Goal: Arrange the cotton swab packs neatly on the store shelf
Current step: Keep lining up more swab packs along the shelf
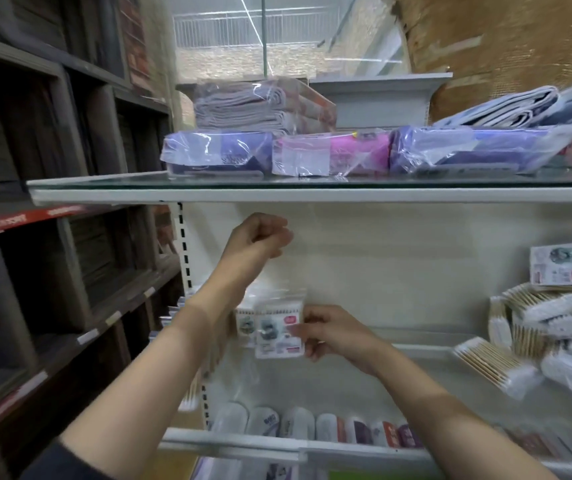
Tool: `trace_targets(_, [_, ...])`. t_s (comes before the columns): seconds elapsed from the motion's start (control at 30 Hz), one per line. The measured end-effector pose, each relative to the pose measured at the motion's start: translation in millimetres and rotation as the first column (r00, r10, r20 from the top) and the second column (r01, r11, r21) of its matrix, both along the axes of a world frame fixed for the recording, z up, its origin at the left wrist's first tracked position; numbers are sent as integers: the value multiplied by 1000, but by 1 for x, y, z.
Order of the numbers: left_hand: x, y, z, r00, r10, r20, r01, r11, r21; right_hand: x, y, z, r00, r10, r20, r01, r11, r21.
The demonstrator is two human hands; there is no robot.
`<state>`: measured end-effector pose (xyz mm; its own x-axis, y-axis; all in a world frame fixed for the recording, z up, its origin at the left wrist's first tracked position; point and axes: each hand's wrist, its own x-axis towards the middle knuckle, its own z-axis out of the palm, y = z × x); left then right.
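My right hand [333,336] pinches the right edge of a small cotton swab pack [279,329] and holds it upright at the left end of the white middle shelf [426,348]. A second pack [244,323] stands just behind it to the left. My left hand [256,237] is raised above them, below the upper shelf, with its fingers curled into a fist; nothing is plainly seen in it. At the right end of the shelf lies a loose, jumbled pile of swab packs [537,327], with one labelled pack [564,265] leaning upright above the pile.
The glass upper shelf [277,187] carries plastic-wrapped folded cloths [329,154]. A lower shelf holds a row of small packaged items [329,429]. Dark wooden shelving [52,237] runs along the left. A slotted white upright [184,251] marks the unit's left edge.
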<state>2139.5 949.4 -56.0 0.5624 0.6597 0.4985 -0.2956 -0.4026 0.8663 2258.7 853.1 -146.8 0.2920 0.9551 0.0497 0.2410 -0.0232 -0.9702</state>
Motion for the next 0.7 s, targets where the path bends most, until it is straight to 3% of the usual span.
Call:
trace_targets(0.1, [-12, 0, 0, 1000, 4, 3, -3, 999, -41, -23, 23, -2, 997, -26, 74, 23, 999, 36])
trace_targets(0.23, [-18, -5, -6, 999, -21, -36, 19, 998, -52, -33, 38, -12, 943, -131, 307, 136, 991, 5])
trace_targets(0.5, [24, -29, -28, 973, -173, -150, 162, 983, -80, 4, -8, -7, 888, -241, 392, 271, 962, -23])
trace_targets(0.57, [43, -42, -36, 958, -226, -178, 210, 972, -102, 24, -29, -6, 835, -304, 459, 351, 936, -18])
trace_targets(0.7, [83, -70, -53, 914, -324, -245, 309, 946, -99, 65, -83, -1, 632, -379, 676, 517, 856, -3])
